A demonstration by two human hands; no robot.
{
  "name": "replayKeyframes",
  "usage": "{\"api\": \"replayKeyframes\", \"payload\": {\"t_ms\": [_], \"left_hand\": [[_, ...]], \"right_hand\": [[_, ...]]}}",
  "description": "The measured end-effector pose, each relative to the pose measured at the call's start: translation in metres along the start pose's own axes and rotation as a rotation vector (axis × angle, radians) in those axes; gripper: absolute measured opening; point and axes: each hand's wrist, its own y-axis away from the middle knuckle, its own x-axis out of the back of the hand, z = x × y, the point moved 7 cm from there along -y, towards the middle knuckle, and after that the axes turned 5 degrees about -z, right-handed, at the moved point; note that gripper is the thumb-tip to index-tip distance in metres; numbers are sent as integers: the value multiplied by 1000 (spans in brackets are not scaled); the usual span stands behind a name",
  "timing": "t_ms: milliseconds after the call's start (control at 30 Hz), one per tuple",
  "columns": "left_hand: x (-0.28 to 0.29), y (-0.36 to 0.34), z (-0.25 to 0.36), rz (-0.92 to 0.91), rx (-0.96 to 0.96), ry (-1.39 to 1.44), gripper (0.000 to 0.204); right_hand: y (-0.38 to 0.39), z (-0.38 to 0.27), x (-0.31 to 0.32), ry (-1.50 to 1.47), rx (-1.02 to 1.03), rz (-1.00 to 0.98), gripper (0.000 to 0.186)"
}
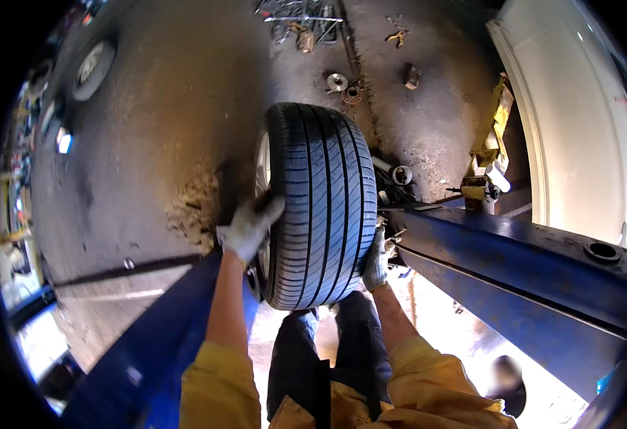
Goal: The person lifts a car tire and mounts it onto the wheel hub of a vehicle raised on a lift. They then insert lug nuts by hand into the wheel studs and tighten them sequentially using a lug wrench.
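A car wheel (320, 207) with a black, grooved tire stands upright in front of my body, its tread facing me. Part of the light metal rim shows along its left side. My left hand (255, 223), in a pale work glove, grips the wheel's left side with the thumb toward the tread. Lower down on the opposite side, my gloved right hand (377, 262) presses against the sidewall. Some of its fingers are hidden. The wheel sits between my two hands, above my legs.
A blue steel beam (513, 264) runs close on the right; another blue beam (163, 336) lies left. Ahead on the floor are a metal disc (337, 82) and a heap of tools (306, 18). Another wheel (94, 70) is far left. A person (508, 386) appears lower right.
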Motion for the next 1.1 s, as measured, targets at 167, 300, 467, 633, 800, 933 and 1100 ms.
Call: {"api": "replayKeyframes", "payload": {"t_ms": [167, 300, 467, 633, 800, 933, 1100], "left_hand": [[-15, -41, -29, -111, 147, 56, 87], [-30, -166, 23, -278, 51, -34, 88], [-107, -330, 88, -577, 245, -126, 84], [-109, -419, 74, -733, 161, -448, 100], [-99, -491, 116, -678, -210, -469, 125], [-133, -595, 224, -399, -641, -589, 115], [-161, -705, 260, -819, -330, -277, 103]], "right_hand": [[-9, 10, -35, 38, 119, 232, 73], [-38, -28, -47, 350, 112, 818, 74], [-224, -181, 2, 396, 34, 801, 81], [-331, -249, 3, -91, 237, 454, 85], [-296, -259, -68, 584, 328, 1016, 69], [-362, -370, -60, 601, 162, 1115, 70], [-485, -519, -56, 795, -177, 1078, 90]]}}
